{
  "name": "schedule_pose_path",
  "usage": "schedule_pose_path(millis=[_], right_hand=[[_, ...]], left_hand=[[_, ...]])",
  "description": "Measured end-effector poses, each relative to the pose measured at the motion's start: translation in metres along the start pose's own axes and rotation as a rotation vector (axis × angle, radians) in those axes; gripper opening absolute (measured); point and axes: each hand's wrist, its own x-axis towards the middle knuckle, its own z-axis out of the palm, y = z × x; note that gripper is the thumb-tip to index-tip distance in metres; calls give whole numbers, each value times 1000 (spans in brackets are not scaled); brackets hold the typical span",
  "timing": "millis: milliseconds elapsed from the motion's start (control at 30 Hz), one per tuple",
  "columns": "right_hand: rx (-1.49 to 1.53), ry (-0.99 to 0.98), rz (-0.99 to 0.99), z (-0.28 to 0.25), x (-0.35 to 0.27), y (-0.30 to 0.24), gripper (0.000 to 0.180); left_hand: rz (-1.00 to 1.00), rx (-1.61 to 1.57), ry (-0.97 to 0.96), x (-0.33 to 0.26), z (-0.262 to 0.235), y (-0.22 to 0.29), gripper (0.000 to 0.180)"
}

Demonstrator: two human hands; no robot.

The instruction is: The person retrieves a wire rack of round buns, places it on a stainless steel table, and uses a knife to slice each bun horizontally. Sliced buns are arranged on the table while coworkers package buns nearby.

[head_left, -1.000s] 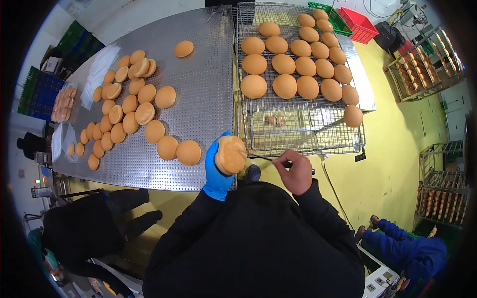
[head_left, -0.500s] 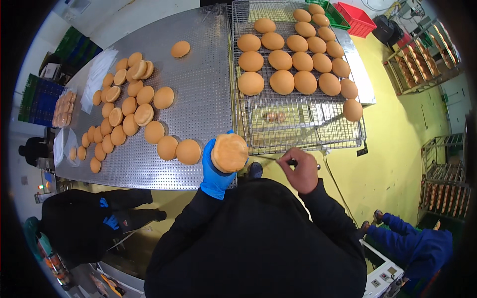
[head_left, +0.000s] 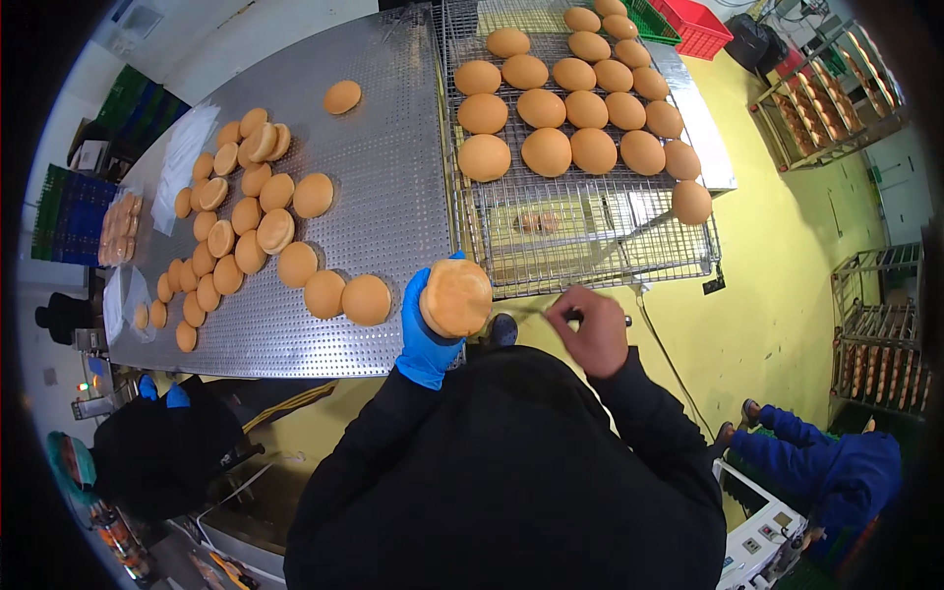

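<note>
— What does the person hold now?

— The left hand (head_left: 425,329), in a blue glove, is wrapped around one round golden bun (head_left: 456,297). The fingers are curled under it and the bun is lifted above the near edge of the perforated steel worktop (head_left: 393,197), flat side turned up toward the camera.

— And the other hand?

— The right hand (head_left: 590,329) is bare. Its fingers are pinched together on a thin dark tool (head_left: 621,320); I cannot tell what kind of tool, it is too small. This hand is just beside the bun, in front of the wire rack (head_left: 590,241).

— Where are the other buns?

— Many loose buns (head_left: 246,231) lie on the worktop to the left, some touching and some overlapping. Two of them are near the gloved hand. On the wire rack, further away, more buns (head_left: 570,108) stand in rows; the near part of the rack is bare.

— Anybody else there?

— Yes, a person in dark clothes (head_left: 162,452) at the lower left, and a person in a blue jacket (head_left: 836,472) at the lower right on the yellow floor (head_left: 777,295).
</note>
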Motion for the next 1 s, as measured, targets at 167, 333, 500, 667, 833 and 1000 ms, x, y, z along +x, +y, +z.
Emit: schedule_pose_path(millis=[167,333,500,667,833,1000], right_hand=[[50,34,9,11,-4,2,13],[84,143,97,39,-9,36,10],[-2,-58,130,28,-11,21,14],[76,48,311,20,-13,57,20],[289,-52,267,84,-37,63,22],[278,23,255,72,-24,72,23]], left_hand=[[-42,-56,-13,2,-21,-12,46],[-32,-180,16,3,-32,-25,44],[-27,-116,47,-8,-47,-27,46],[18,-174,221,33,-175,-46,43],[564,975,506,57,-94,58,47],[236,1908,312,78,-187,-16,69]])
